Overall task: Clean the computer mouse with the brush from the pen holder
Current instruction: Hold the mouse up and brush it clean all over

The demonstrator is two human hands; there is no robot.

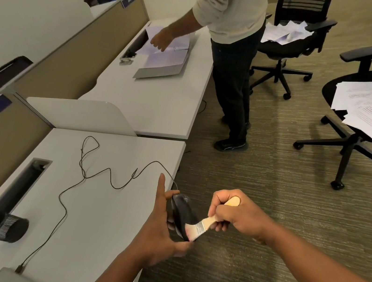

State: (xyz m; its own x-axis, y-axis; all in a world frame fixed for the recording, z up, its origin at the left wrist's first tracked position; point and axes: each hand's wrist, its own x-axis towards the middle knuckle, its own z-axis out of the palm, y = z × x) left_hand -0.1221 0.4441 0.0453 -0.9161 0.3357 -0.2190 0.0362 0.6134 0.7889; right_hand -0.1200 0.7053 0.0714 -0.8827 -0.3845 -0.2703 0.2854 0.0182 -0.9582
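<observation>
Computer mouse [181, 214]: black, corded, held off the right edge of the grey desk [94, 211], tilted on its side. Left hand [160, 230]: cups the mouse from the desk side, thumb under its near end, index finger stretched straight and apart from the others. Right hand [236, 214]: fingers curled tight around the pale wooden handle of the brush [205, 225], whose handle end shows above the fist. Brush bristles: light, pressed against the near part of the mouse. Cable [81, 172]: thin, dark, running in loose loops from the mouse across the desk top to a plug near the front edge. Pen holder [4, 227]: black mesh, lying on its side at the desk's left, by the cable slot. Second person [232, 50]: standing at the next desk, one hand on papers. Two office chairs [361, 116]: black, stacked with loose sheets.
</observation>
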